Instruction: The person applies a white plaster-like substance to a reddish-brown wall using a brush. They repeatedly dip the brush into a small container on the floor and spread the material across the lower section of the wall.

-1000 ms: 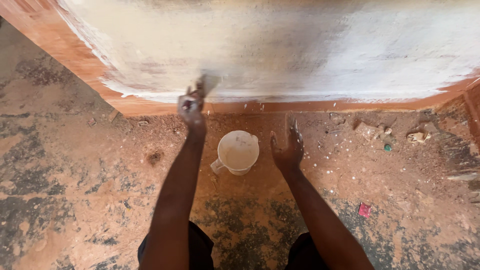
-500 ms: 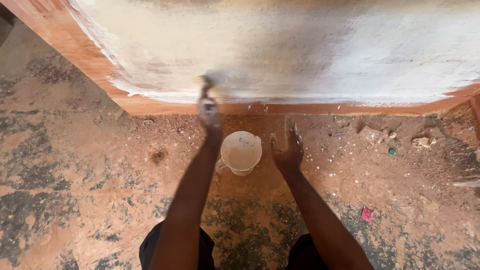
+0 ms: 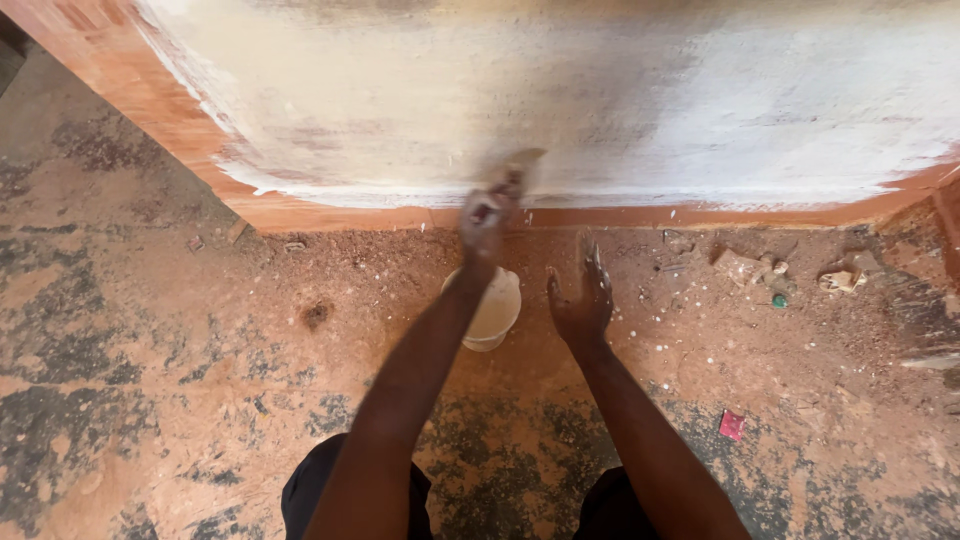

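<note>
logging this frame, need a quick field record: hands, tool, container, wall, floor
left hand: raised to the wall's lower edge, gripping a small flat-bladed tool, blurred
right hand: open, fingers spread, holding nothing, just right of the bucket
bucket: small, white, on the floor, partly behind the left forearm
wall: whitish coat over an orange-red base band
floor: reddish dirt with dark patches, scattered debris, a small red scrap

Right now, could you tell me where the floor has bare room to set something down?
Bare floor lies left of the left hand and white bucket, up to the wall's red base. Another patch lies between the right hand and the small red scrap. It is crowded with rubble at the right along the wall.
</note>
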